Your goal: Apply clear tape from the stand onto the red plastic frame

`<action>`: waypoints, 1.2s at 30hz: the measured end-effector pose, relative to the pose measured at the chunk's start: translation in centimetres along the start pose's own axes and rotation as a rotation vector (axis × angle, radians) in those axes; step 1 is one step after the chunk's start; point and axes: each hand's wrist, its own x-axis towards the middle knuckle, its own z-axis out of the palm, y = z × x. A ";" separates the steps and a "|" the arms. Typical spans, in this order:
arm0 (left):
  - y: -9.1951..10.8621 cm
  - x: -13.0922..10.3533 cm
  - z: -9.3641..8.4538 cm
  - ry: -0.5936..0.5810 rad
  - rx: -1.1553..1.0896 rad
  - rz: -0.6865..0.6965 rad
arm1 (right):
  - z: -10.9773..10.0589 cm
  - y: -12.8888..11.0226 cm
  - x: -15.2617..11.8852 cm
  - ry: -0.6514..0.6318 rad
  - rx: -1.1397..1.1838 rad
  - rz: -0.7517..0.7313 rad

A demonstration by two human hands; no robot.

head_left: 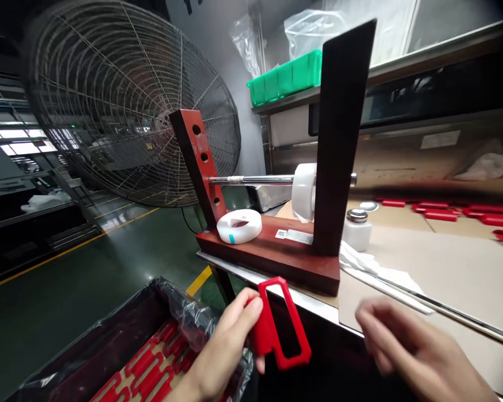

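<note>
Two hands at bench edge: our left hand (224,346) pinches red plastic frame (279,326) above lined bin (109,340) of identical pieces; right hand (406,349) empty, fingers loose, blurred. We judge pick-up done; next, transfer onto cardboard-covered bench (444,268).

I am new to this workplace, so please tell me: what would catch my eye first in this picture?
The red frame, pinched in the left hand at the bottom centre. Behind it stands a dark red stand on the table edge, with a white tape roll lying on its base. A big wire fan fills the upper left.
</note>
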 end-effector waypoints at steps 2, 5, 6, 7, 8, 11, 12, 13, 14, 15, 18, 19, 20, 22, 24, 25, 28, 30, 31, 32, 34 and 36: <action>1.9 1.8 -0.5 -0.008 0.070 0.073 | -0.3 -1.7 3.8 -0.008 0.225 0.058; 4.2 4.1 -1.1 0.010 0.124 0.122 | 0.1 -3.6 8.4 -0.017 0.371 0.088; 4.7 4.8 -1.3 0.017 0.133 0.133 | 0.4 -4.0 9.5 -0.031 0.385 0.090; 5.2 5.3 -1.5 0.022 0.147 0.144 | 0.7 -4.4 10.4 -0.036 0.399 0.091; 5.7 5.8 -1.7 0.025 0.164 0.152 | 1.1 -4.6 11.1 -0.035 0.410 0.090; 6.6 6.9 -2.3 0.026 0.219 0.162 | 1.9 -5.2 12.3 -0.021 0.409 0.069; 6.8 7.2 -2.4 0.025 0.236 0.162 | 2.0 -5.4 12.4 -0.017 0.403 0.065; 7.0 7.4 -2.5 0.025 0.249 0.162 | 2.1 -5.5 12.5 -0.015 0.397 0.062; 7.1 7.5 -2.5 0.026 0.259 0.159 | 2.2 -5.6 12.4 -0.010 0.393 0.061; 7.3 7.6 -2.5 0.025 0.267 0.154 | 2.3 -5.7 12.3 -0.007 0.393 0.060; 7.6 8.0 -2.2 0.016 0.291 0.126 | 2.3 -5.8 11.5 -0.003 0.401 0.061; 7.7 8.2 -2.1 0.014 0.300 0.118 | 2.4 -5.7 11.1 -0.006 0.402 0.064; 7.7 8.3 -2.0 0.011 0.312 0.113 | 2.4 -5.7 10.7 -0.014 0.402 0.070; 7.6 8.7 -1.7 0.006 0.339 0.110 | 2.4 -5.6 9.7 -0.040 0.394 0.088; 7.6 9.0 -1.4 -0.010 0.369 0.119 | 2.5 -5.5 8.6 -0.073 0.384 0.110; 7.6 9.2 -1.2 -0.024 0.383 0.125 | 2.5 -5.5 8.0 -0.082 0.379 0.118; 7.7 9.5 -0.4 -0.067 0.419 0.147 | 2.6 -5.6 6.3 -0.105 0.345 0.147; 7.8 9.5 0.2 -0.086 0.441 0.156 | 2.6 -5.6 5.3 -0.128 0.314 0.173; 7.9 9.5 0.4 -0.093 0.451 0.159 | 2.6 -5.6 5.0 -0.143 0.301 0.186; 7.9 9.5 0.7 -0.097 0.461 0.162 | 2.6 -5.5 4.6 -0.151 0.290 0.194; 8.1 9.4 1.2 -0.104 0.470 0.173 | 2.5 -5.2 4.2 -0.152 0.271 0.197; 8.2 9.3 1.6 -0.117 0.468 0.187 | 2.4 -4.8 3.9 -0.148 0.246 0.195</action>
